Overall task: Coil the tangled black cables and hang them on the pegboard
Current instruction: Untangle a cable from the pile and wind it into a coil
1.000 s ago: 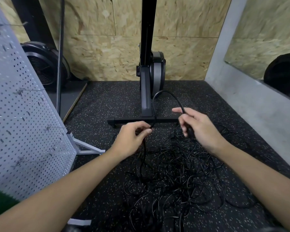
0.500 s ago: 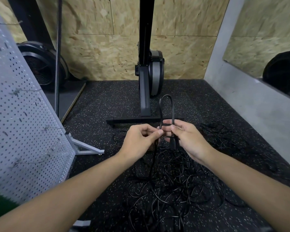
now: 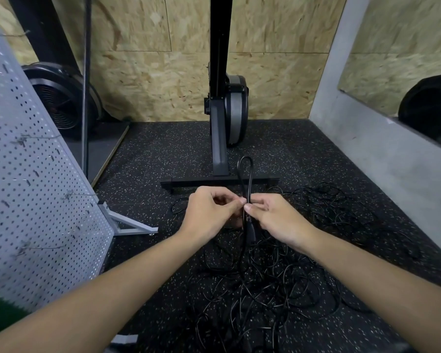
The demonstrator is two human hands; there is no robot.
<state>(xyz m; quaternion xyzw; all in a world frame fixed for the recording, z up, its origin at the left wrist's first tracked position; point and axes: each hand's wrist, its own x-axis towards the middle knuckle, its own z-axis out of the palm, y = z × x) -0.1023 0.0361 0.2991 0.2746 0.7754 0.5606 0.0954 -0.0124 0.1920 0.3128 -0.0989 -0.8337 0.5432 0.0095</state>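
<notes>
Left grip: the left grip [image 3: 209, 212], a bare hand, has thumb and forefinger closed in a pinch on the neck of a cable loop [image 3: 245, 157].
Right grip: the right grip [image 3: 278, 220] pinches the same two strands from the other side, and the fingertips of the two hands nearly meet.
Cable in hand: one black cable, folded into a narrow loop that stands upright above the hands. Its plug end [image 3: 250, 226] hangs just below them, and the long strand drops into the pile.
Pile: the tangled black cables [image 3: 265, 289] lie on the floor [image 3: 163, 149], beneath the hands and spreading to the right.
Pegboard: the pegboard [image 3: 36, 187] stands on the left, well apart from the hands, with no coil on the part in view.
Step in hand: probably the very start of coiling, with the first turn being set near the plug.
Next move: one hand likely has to keep this turn while the other draws more length free of the tangle, slowly, since crossings may snag.
Counts: two hands, one cable lifted, one loop formed, one plug visible and one pegboard. At least four wire hooks [image 3: 71, 194] show on it. The number of cables in the pile cannot be told.
</notes>
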